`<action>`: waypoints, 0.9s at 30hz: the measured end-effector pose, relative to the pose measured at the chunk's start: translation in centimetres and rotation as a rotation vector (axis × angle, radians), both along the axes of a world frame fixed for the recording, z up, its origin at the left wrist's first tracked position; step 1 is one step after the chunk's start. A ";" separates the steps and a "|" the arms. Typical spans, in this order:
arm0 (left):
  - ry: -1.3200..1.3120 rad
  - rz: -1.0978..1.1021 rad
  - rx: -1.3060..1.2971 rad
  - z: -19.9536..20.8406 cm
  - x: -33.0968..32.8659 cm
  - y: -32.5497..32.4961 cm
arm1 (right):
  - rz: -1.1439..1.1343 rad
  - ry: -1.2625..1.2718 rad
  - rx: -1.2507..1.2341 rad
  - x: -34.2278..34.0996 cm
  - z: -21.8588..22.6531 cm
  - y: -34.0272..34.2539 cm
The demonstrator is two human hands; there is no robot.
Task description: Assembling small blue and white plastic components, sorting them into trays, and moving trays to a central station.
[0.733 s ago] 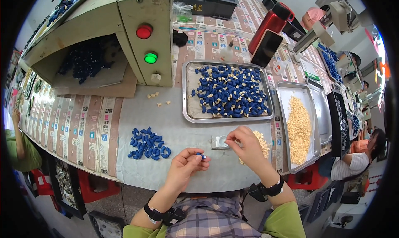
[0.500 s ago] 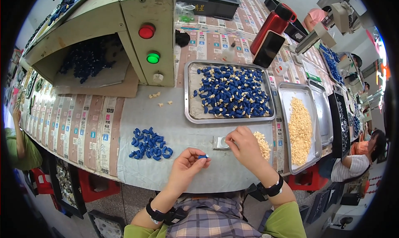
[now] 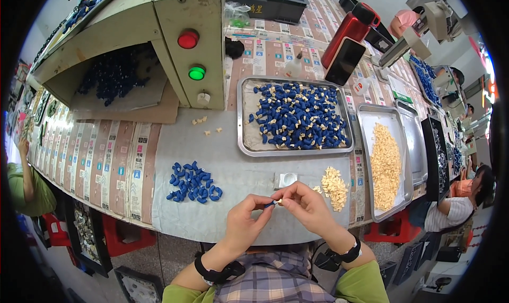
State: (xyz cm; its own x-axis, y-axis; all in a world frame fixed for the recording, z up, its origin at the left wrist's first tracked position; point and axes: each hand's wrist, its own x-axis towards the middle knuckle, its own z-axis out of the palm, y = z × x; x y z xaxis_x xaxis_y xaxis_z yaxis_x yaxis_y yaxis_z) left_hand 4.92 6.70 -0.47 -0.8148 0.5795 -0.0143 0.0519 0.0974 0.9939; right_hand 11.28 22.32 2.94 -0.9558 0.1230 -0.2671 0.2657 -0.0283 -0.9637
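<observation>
1. Pinched between the left hand's (image 3: 245,218) thumb and fingers was a small blue piece (image 3: 270,204); the right hand (image 3: 310,210) pinched a cream piece (image 3: 280,202) at its three o'clock end. Whether the two pieces touched could not be told. Clock directions below ran from this meeting point, twelve being straight ahead.
2. Largest stood a beige machine (image 3: 204,54), toward eleven o'clock, its red button above a green one.
3. Beneath the hands spread a pale grey sheet (image 3: 228,157).
4. Between twelve and one o'clock lay a metal tray (image 3: 294,153), heaped with blue and cream pieces.
5. Toward two o'clock, well apart, was a narrower tray (image 3: 404,165) of cream pieces.
6. Between nine and ten o'clock sat a loose blue pile (image 3: 192,182).
7. Between two and three o'clock lay a smaller cream pile (image 3: 335,188).
8. Near one o'clock, just beyond the right fingers, was a round whitish dish (image 3: 288,179).
</observation>
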 end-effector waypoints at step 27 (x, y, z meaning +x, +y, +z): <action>0.613 0.189 -0.284 0.7 -5.4 -2.7 | -0.341 0.433 1.028 -4.9 3.3 5.9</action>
State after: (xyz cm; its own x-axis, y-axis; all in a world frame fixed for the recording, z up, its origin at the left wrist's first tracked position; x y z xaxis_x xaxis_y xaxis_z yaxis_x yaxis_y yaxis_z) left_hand -0.47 4.03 0.19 -0.8106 0.4694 0.3502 0.5518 0.4119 0.7252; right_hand 6.38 28.20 6.23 -0.8185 0.3601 0.4477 0.0384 0.8118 -0.5827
